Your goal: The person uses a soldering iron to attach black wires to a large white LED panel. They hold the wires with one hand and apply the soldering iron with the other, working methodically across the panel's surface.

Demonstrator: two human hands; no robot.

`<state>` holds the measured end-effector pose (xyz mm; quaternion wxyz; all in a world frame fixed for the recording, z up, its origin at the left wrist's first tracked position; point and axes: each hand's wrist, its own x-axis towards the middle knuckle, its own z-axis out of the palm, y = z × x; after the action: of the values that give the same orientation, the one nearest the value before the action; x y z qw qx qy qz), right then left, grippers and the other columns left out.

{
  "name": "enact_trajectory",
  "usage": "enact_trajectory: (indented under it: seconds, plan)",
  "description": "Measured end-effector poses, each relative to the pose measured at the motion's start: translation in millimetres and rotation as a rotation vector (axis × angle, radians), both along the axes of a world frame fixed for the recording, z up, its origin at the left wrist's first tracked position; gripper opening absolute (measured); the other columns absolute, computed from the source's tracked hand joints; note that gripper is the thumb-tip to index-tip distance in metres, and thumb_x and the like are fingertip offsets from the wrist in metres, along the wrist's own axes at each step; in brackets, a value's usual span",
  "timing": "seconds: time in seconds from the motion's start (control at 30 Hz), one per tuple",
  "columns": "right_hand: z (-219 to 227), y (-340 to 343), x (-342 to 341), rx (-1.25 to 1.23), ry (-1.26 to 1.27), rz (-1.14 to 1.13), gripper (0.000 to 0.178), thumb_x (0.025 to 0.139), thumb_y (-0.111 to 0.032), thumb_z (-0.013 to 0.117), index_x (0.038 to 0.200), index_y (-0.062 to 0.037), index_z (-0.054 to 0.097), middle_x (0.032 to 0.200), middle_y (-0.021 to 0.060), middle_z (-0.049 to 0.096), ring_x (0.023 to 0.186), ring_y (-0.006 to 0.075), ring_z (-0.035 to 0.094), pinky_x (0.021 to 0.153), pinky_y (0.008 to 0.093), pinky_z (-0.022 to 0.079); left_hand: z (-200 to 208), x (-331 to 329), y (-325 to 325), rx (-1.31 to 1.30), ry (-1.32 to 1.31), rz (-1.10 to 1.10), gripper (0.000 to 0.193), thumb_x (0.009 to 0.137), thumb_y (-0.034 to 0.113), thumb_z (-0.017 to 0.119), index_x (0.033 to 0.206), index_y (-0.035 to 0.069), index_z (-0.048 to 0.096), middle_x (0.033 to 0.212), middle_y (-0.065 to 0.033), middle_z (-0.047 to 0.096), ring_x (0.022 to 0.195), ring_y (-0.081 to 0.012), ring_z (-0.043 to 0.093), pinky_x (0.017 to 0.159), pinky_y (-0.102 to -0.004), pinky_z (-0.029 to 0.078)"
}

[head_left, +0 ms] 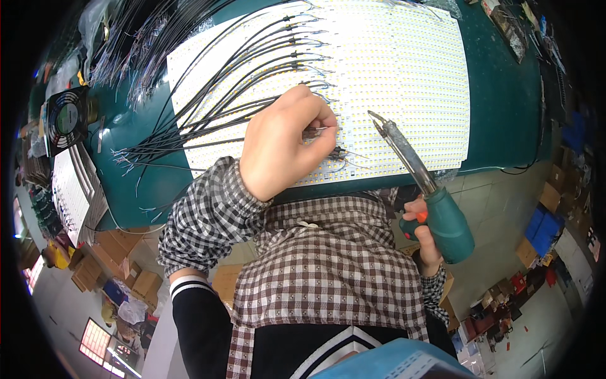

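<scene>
My left hand (pixel 287 142) is closed in a pinch over the near part of a white LED panel (pixel 410 88). A thin wire shows at its fingertips, though the fingers cover most of it. Black cables (pixel 221 76) run across the panel's left half, their stripped ends meeting the rows of LEDs near its middle. My right hand (pixel 428 237) is wrapped round the green handle of a soldering iron (pixel 449 224) with a red trigger. The iron's dark tip points up and left over the panel, a short way right of my left fingertips.
The panel lies on a green table (pixel 502 107). A bundle of loose black cables (pixel 142 47) lies at the far left, with a small black fan (pixel 66 121) nearer. Stacked white panels (pixel 79 189) stand at the left edge. Cardboard boxes (pixel 123 271) sit on the floor.
</scene>
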<state>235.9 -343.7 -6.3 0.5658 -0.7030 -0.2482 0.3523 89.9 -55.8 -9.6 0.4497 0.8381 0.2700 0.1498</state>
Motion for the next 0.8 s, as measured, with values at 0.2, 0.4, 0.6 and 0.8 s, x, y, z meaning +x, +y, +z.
enact_trajectory:
  seconds: [0.2,0.4,0.6,0.8]
  plan:
    - [-1.8,-1.1,3.3,-0.003,-0.117,0.098,0.049,0.082,-0.024,0.090,0.115,0.0065,0.070,0.100,0.0160,0.077,0.084,0.0210,0.076,0.075,0.0320,0.062,-2.6,2.6,0.4,0.082,0.001,-0.034,0.008,0.083,0.001,0.074,0.088,0.002,0.069,0.084,-0.0071,0.060,0.071,-0.0180,0.062,0.062,-0.0292,0.051]
    - [-1.1,-0.5,-2.8,-0.024,-0.143,0.064,0.040,0.082,-0.025,0.089,0.106,0.0026,0.074,0.095,0.0115,0.077,0.080,0.0198,0.074,0.074,0.0323,0.060,-3.4,2.0,-1.6,0.073,-0.019,-0.038,0.008,0.083,0.002,0.074,0.088,0.003,0.068,0.083,-0.0068,0.061,0.070,-0.0180,0.064,0.063,-0.0301,0.052]
    - [5.6,2.7,0.7,-0.068,-0.252,0.130,0.041,0.081,-0.032,0.090,0.103,-0.0002,0.076,0.091,0.0082,0.077,0.082,0.0222,0.073,0.075,0.0335,0.058,-1.6,4.4,0.7,0.084,0.014,-0.060,0.008,0.081,0.004,0.073,0.086,0.004,0.067,0.084,-0.0071,0.061,0.071,-0.0222,0.065,0.063,-0.0333,0.053]
    - [8.9,6.7,-0.6,-0.063,-0.250,0.131,0.050,0.081,-0.032,0.091,0.111,0.0026,0.073,0.089,0.0069,0.077,0.079,0.0194,0.073,0.074,0.0324,0.058,-1.7,5.2,0.6,0.059,0.016,-0.067,0.009,0.080,0.007,0.073,0.085,0.006,0.066,0.086,-0.0090,0.061,0.074,-0.0307,0.065,0.065,-0.0399,0.053]
